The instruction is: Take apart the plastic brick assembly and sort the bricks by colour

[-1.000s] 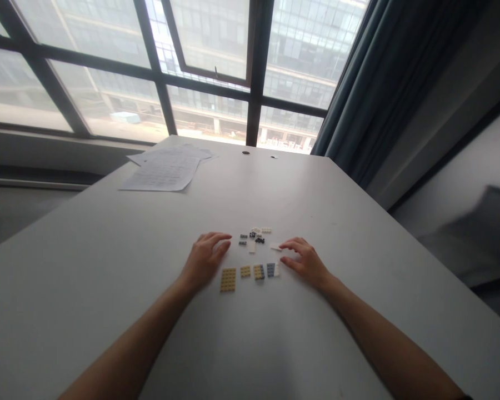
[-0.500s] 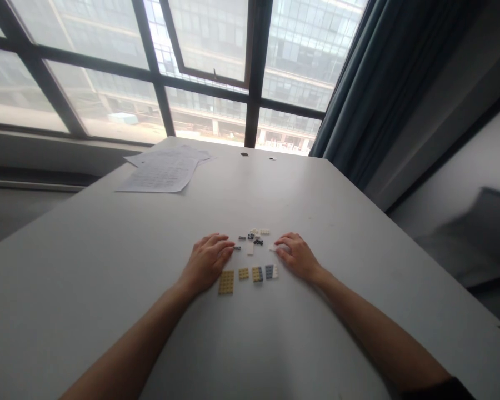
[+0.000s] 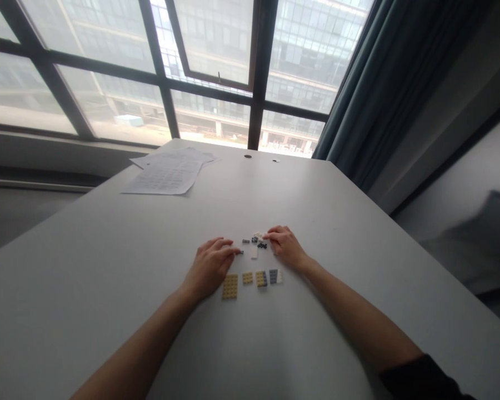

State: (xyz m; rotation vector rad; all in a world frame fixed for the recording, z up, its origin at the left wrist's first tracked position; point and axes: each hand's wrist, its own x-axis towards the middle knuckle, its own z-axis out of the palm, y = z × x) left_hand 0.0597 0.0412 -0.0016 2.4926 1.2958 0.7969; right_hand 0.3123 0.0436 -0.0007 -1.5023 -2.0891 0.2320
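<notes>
My left hand rests on the table, thumb and forefinger together on a small dark grey toy brick. Just below its wrist side lies a tan studded plate. My right hand reaches into the small pile from the right, fingers partly spread, its fingertips at the white bricks. Black pieces and a flat white tile lie between the hands. Nearer me are a small tan plate, a tan-and-grey piece and a grey-and-white piece, in a row.
The bricks lie on a large white table. Printed paper sheets lie at its far left. Two round holes are set near the far edge, before a window. A dark blue curtain hangs at the right.
My right hand has moved left and away from me, from a white piece at the right to the white bricks in the pile. My left hand stays at the small grey brick. The view has shifted slightly.
</notes>
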